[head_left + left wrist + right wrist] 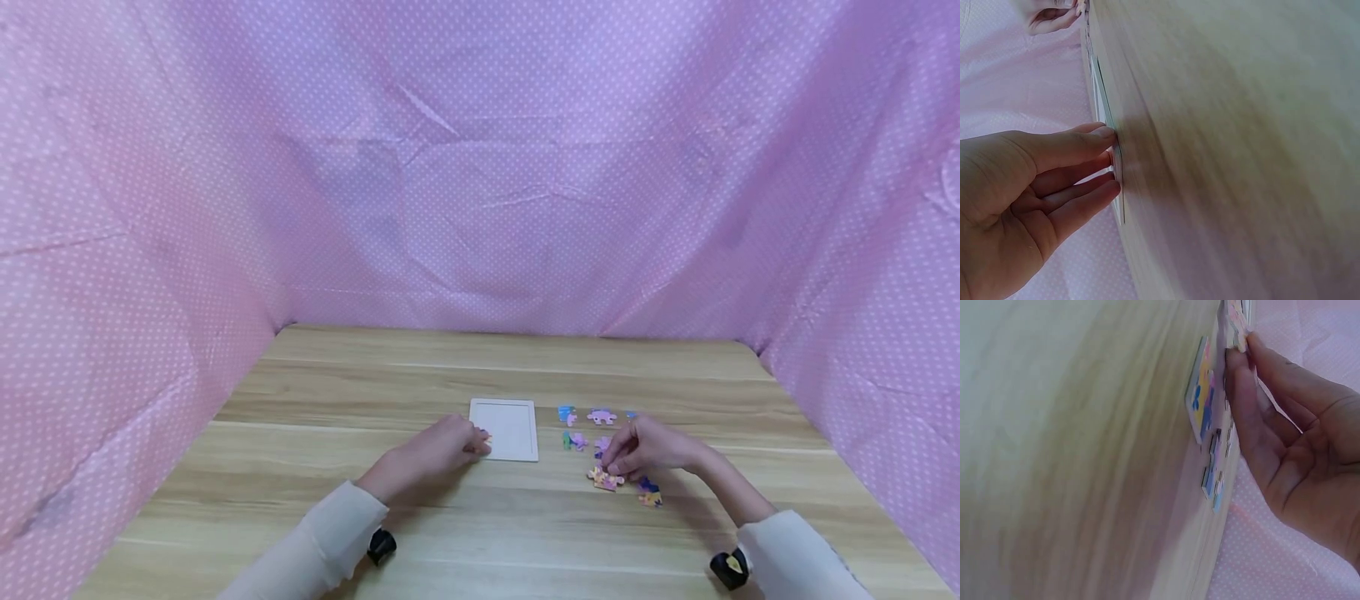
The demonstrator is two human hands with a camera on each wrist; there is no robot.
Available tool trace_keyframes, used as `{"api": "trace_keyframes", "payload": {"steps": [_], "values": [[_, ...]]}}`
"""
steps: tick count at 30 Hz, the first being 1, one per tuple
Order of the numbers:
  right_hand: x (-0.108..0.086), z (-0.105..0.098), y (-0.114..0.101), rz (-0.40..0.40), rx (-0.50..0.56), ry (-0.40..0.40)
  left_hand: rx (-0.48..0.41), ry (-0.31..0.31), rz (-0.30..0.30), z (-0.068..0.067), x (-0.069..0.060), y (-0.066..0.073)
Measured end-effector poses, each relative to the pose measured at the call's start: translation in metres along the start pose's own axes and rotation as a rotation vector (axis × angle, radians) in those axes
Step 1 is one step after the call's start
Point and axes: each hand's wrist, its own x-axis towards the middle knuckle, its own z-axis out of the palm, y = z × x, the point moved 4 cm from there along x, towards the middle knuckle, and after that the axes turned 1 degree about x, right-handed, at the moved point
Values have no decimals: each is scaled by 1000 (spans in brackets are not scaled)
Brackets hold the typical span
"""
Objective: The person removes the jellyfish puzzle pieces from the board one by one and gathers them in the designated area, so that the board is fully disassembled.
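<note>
My left hand [448, 446] is at the lower left corner of a white, shallow square puzzle frame [513, 430]. Its thumb and fingers pinch a small jigsaw piece [485, 436], mostly covered by the fingertips, against that corner. In the left wrist view the left hand [1041, 194] meets the frame's thin edge [1102, 94]. To the right, my right hand [651, 446] pinches a yellow and pink jigsaw piece [605, 478] between thumb and fingers. The right wrist view has that piece [1237, 325] tilted at the fingertips of the right hand [1304, 437].
Several loose jigsaw pieces lie right of the frame, among them a blue one [566, 414], a lilac one [602, 416] and a green and purple one [575, 441]. A purple and yellow piece [650, 492] sits below the right hand. Pink dotted cloth [480, 208] surrounds the wooden table [375, 358].
</note>
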Motion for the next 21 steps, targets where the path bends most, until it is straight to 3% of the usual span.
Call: {"api": "trace_keyframes", "payload": {"steps": [6, 14, 21], "values": [[1, 2, 1, -2, -26, 12, -6, -7, -1, -1, 0, 0], [3, 1, -2, -52, -145, 61, 19, 4, 16, -1, 1, 0], [2, 0, -1, -24, -113, 81, 30, -13, 30, -1, -2, 1]]}}
